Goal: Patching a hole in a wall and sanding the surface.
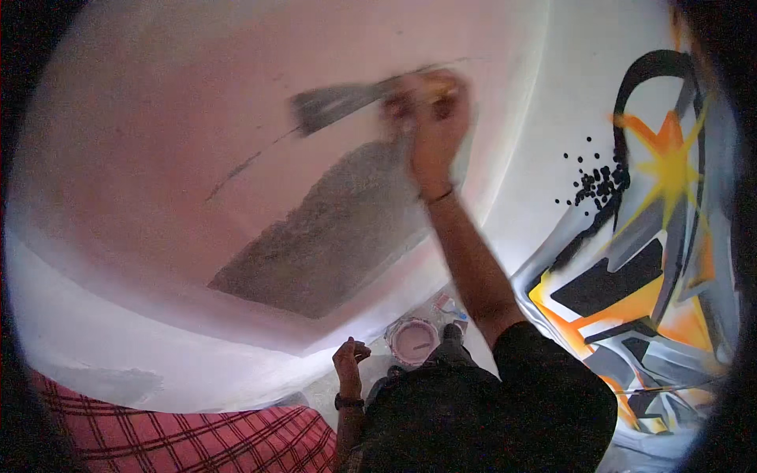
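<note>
My right hand (434, 134), blurred, is raised against the pink wall (158, 142), closed on a blurred tool with a yellowish handle (438, 93). A dark streaky shape (323, 109) lies just left of it; I cannot tell if it is the tool's head or a mark. Below are a thin dark line and a large rough grey patch (315, 244) on the pink surface. My left hand (349, 356) hangs low near the wall's bottom edge, fingers loosely bent and apart, with nothing visible in them. A bucket of pink paint (412, 337) stands on the floor to its right.
On the right is a wall painted with black, grey, orange and yellow graffiti (646, 299). A red checked cloth (173, 437) lies at the lower left. A small paintbrush (447, 306) lies beyond the bucket. My feet show below, beside the bucket.
</note>
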Tool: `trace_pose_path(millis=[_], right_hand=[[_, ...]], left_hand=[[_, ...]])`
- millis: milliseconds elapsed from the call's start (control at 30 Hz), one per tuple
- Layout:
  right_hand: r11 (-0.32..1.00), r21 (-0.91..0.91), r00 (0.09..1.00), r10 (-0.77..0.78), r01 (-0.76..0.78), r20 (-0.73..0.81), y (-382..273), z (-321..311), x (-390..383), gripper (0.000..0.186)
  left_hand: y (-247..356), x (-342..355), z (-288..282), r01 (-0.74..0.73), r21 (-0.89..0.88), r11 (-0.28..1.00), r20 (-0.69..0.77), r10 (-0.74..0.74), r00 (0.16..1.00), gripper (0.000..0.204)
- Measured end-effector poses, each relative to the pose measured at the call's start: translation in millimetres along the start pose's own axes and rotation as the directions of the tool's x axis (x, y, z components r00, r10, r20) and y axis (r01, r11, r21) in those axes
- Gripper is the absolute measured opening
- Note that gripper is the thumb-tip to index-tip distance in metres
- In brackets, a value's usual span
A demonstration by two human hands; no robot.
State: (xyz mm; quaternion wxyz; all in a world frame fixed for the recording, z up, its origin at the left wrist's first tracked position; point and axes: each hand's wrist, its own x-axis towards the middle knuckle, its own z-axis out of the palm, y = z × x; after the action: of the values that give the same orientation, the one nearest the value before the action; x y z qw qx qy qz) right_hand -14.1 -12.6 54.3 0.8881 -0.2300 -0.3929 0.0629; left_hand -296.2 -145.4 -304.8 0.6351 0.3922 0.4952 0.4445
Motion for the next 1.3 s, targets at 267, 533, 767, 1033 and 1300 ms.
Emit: trace_pose_path(millis=[267, 533, 767, 1033, 1300], right_hand=[[0.143, 0.465, 0.42, 0.704, -0.874, 0.572, -46.1, 90.5, -217.3, 0.015], [-0.168, 0.395, 0.182, 0.684, -0.903, 0.706, -40.3, 49.1, -267.1, 0.034], [0.1, 0.271, 0.259, 0.716, -0.957, 0.648, -54.1, 54.0, -269.6, 0.031], [0.628, -0.003, 0.467, 0.583, -0.779, 0.664, -56.2, 49.8, -242.6, 0.029], [0.513, -0.381, 0.266, 0.8, -0.769, 0.538, 10.5, -91.5, -277.1, 0.016]], left_hand=[[17.2, -6.1, -7.7, -0.13, -0.036, 0.991, -0.074, 0.127, 0.989, 0.033], [154.6, -38.0, -4.0, -0.501, 0.177, 0.847, -0.409, 0.526, 0.746, 0.035], [265.8, -69.1, 35.4, -0.62, 0.439, 0.65, -0.106, 0.723, 0.683, 0.033], [299.8, -67.1, 29.8, -0.72, 0.341, 0.605, -0.112, 0.786, 0.608, 0.02], [399.4, -75.8, -13.9, -0.583, 0.798, 0.154, 0.133, 0.898, 0.42, 0.019]])
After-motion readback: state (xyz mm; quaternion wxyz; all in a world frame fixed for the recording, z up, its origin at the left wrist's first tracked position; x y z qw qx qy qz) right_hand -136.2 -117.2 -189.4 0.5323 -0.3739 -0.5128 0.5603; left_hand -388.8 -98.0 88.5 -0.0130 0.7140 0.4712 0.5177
